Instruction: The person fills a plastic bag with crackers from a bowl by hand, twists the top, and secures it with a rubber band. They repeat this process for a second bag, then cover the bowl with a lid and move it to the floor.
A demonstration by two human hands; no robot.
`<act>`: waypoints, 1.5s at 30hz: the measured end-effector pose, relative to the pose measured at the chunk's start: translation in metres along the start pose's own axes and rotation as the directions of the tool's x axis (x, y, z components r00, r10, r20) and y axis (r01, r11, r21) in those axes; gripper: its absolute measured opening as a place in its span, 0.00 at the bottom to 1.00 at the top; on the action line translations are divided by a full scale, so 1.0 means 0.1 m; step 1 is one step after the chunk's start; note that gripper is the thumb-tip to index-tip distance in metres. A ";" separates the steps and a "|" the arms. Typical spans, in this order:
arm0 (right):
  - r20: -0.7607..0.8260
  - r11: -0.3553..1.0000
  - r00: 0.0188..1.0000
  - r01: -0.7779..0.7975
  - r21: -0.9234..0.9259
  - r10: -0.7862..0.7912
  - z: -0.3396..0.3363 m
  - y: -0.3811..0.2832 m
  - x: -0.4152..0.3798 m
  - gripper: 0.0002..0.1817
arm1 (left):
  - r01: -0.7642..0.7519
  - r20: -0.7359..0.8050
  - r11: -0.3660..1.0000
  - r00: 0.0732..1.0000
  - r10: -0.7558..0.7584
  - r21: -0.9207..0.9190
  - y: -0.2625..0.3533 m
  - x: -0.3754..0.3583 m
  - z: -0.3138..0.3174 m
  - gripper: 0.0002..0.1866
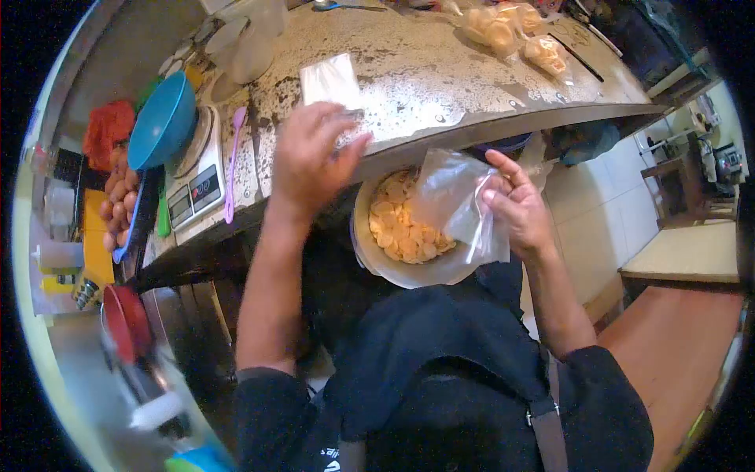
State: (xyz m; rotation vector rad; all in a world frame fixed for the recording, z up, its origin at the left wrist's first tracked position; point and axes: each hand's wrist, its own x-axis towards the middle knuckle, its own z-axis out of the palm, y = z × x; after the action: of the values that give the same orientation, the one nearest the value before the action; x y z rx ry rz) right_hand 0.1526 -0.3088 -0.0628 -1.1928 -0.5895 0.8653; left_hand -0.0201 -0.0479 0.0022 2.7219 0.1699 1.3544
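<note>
My right hand pinches a clear plastic bag, which hangs over the right side of a bucket. The pale bucket holds many orange-yellow chips and stands below the counter's front edge. My left hand is raised near that edge, with its fingers apart and slightly blurred, and nothing shows in it. Just beyond its fingertips, a stack of white plastic bags lies on the counter.
The counter carries filled bags of chips at the back right. On the left are a kitchen scale, a pink spoon, a blue bowl and eggs. A red-brown bench is at right.
</note>
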 end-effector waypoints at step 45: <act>0.279 0.914 0.877 -0.337 -0.224 0.392 -0.32 -0.15 -0.27 0.39 | 0.833 0.663 -0.055 0.396 -0.635 -0.550 1.04 -1.11 0.10 0.21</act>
State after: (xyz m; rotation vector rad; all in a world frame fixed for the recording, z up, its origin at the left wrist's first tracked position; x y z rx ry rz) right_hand 0.1668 -0.3507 -0.0563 -1.3545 -0.7213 1.3729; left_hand -0.0729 -0.1665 -0.0768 1.3279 0.6639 0.4700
